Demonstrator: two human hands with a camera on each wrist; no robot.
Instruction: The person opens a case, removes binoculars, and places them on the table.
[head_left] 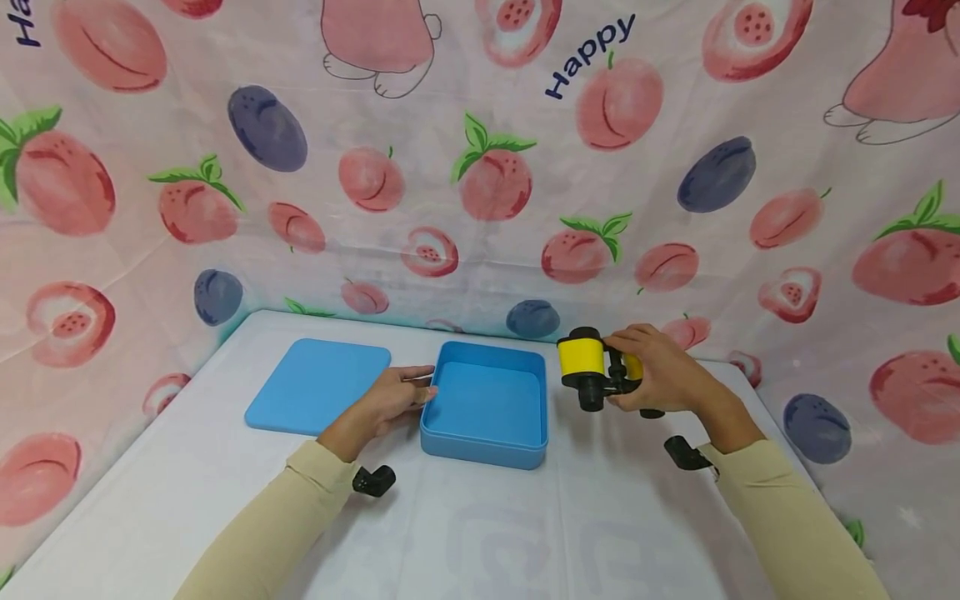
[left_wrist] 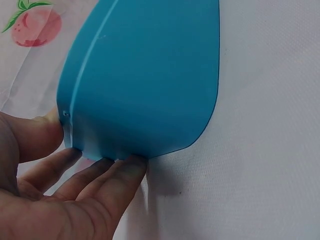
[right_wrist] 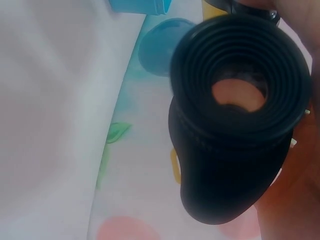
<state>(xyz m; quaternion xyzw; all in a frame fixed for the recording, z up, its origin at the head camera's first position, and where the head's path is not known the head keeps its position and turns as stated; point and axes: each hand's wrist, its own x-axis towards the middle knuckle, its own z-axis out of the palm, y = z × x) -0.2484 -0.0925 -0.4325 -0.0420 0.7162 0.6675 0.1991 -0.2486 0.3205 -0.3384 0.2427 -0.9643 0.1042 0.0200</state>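
A blue open box [head_left: 483, 454] with nothing inside stands on the white table. My left hand [head_left: 393, 396] holds its left wall, the thumb at the rim and the fingertips against the outer side. Close up in the left wrist view, the box wall [left_wrist: 140, 80] meets the fingers [left_wrist: 110, 185]. To the right of the box, my right hand [head_left: 660, 371] grips yellow and black binoculars [head_left: 582, 358] above the table. A black eyepiece [right_wrist: 225, 160] of the binoculars fills much of the right wrist view, hiding most of that hand.
A flat blue lid [head_left: 315, 387] lies on the table [head_left: 465, 533] left of the box. Behind the table hangs a fruit-patterned cloth [head_left: 435, 167]. Black wrist-mounted pieces [head_left: 375, 481] stick out near both cuffs.
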